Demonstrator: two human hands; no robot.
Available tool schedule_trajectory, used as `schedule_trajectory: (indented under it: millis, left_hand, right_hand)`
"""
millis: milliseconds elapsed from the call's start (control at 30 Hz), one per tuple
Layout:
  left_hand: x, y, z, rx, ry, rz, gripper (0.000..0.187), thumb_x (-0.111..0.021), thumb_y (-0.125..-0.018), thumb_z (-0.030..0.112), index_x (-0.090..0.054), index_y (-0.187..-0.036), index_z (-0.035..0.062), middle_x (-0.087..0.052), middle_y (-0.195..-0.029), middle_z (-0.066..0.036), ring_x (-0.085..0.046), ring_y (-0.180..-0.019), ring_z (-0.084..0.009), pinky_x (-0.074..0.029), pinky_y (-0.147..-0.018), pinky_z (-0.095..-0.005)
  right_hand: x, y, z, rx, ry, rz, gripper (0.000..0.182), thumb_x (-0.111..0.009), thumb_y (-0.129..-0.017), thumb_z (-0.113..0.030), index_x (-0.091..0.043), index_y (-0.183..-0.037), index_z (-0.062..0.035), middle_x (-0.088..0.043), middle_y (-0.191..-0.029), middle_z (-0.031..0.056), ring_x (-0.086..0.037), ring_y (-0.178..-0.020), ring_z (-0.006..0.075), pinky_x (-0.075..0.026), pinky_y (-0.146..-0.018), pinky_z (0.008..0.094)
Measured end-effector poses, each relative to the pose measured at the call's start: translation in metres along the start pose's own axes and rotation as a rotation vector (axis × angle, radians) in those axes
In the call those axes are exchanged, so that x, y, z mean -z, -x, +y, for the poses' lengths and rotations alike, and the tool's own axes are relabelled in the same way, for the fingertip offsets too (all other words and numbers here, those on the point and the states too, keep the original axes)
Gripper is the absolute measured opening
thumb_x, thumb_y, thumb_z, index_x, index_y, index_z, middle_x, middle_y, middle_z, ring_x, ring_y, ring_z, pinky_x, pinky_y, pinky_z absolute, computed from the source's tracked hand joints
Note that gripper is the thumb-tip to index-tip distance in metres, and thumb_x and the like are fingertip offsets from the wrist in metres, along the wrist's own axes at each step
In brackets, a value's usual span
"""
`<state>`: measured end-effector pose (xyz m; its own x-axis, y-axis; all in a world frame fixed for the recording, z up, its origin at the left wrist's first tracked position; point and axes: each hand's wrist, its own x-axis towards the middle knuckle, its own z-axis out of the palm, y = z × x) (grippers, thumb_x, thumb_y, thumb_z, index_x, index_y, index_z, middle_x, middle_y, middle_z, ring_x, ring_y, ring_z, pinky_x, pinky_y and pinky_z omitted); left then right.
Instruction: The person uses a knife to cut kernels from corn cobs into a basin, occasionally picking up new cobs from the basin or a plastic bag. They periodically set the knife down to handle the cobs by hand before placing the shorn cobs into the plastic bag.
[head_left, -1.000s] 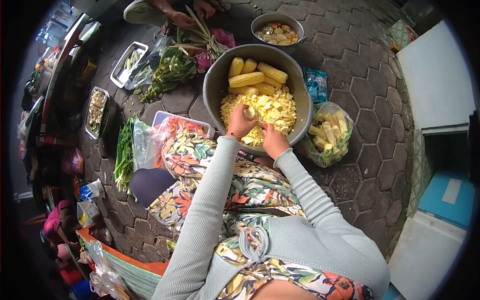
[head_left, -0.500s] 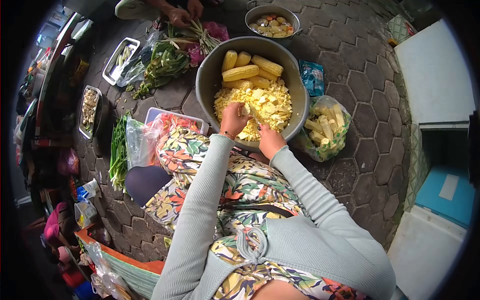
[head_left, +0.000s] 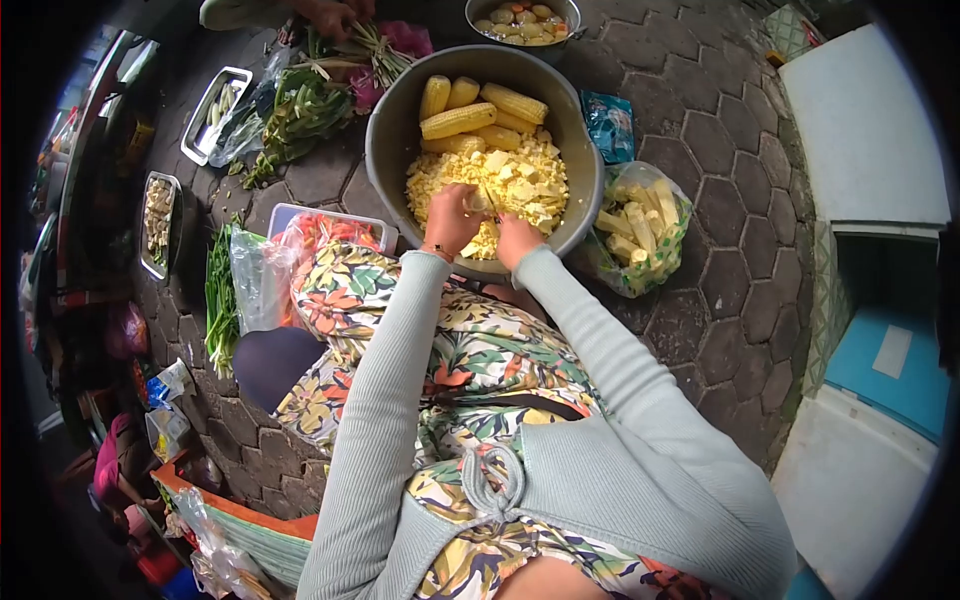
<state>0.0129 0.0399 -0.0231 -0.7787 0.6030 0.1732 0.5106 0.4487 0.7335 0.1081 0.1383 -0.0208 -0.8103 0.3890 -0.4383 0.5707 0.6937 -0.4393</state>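
Both hands work over the near rim of a big grey basin (head_left: pixel 385 150) that sits on hexagon paving at about 12 o'clock from the person's lap. The left hand (head_left: pixel 450 220) has its fingers curled tight round a corn cob (head_left: pixel 478 203), held over the heap of cut kernels (head_left: pixel 520 180). The right hand (head_left: pixel 517 238) is just beside it at 3 o'clock, fingers closed; a thin blade seems to run up from it toward the cob, but it is too small to be sure. Whole cobs (head_left: pixel 458 120) lie at the far side of the basin, at 12 o'clock from the kernels. A plastic bag of stripped cobs (head_left: pixel 640 230) stands just outside the basin at 3 o'clock. A smaller pot (head_left: pixel 520 18) sits beyond the basin, and leafy greens (head_left: pixel 300 115) lie at 10 o'clock.
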Motion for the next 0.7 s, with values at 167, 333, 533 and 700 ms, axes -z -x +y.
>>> schedule_trajectory:
  millis: [167, 333, 533, 700]
  left_hand:
    - [0.003, -0.003, -0.002, 0.001, 0.017, -0.019, 0.040, -0.076, -0.056, 0.013, -0.060, -0.090, -0.0016, -0.060, -0.083, -0.016, -0.058, -0.075, -0.0292, -0.047, -0.066, -0.0338]
    - [-0.001, -0.001, -0.007, -0.038, -0.040, 0.017, 0.042, -0.077, -0.059, 0.015, -0.060, -0.093, -0.0021, -0.060, -0.083, -0.015, -0.060, -0.072, -0.0241, -0.049, -0.061, -0.0301]
    - [0.004, -0.002, -0.001, 0.130, 0.065, 0.028, 0.038, -0.075, -0.058, 0.013, -0.059, -0.089, -0.0028, -0.059, -0.082, -0.017, -0.057, -0.078, -0.0314, -0.046, -0.068, -0.0357]
    - [-0.003, 0.005, -0.004, 0.119, 0.036, -0.007, 0.042, -0.076, -0.058, 0.013, -0.059, -0.094, -0.0013, -0.061, -0.085, -0.016, -0.060, -0.078, -0.0276, -0.048, -0.069, -0.0335]
  right_hand:
    - [0.000, 0.002, 0.013, 0.157, 0.043, -0.053, 0.028, -0.044, -0.080, -0.010, -0.053, -0.102, 0.0024, -0.059, -0.095, 0.0213, -0.059, -0.087, 0.0322, -0.048, -0.075, 0.0399]
    - [-0.015, -0.023, 0.018, 0.040, 0.009, -0.090, 0.028, -0.045, -0.078, -0.010, -0.056, -0.099, 0.0035, -0.059, -0.093, 0.0217, -0.060, -0.086, 0.0334, -0.049, -0.076, 0.0401]
    - [-0.017, -0.007, 0.022, 0.089, 0.094, -0.067, 0.024, -0.048, -0.079, -0.015, -0.057, -0.093, 0.0027, -0.060, -0.089, 0.0216, -0.059, -0.084, 0.0354, -0.048, -0.074, 0.0417]
    - [-0.027, -0.047, 0.022, -0.131, 0.141, -0.220, 0.028, -0.048, -0.075, -0.013, -0.062, -0.095, 0.0004, -0.059, -0.096, 0.0226, -0.057, -0.095, 0.0322, -0.047, -0.080, 0.0381]
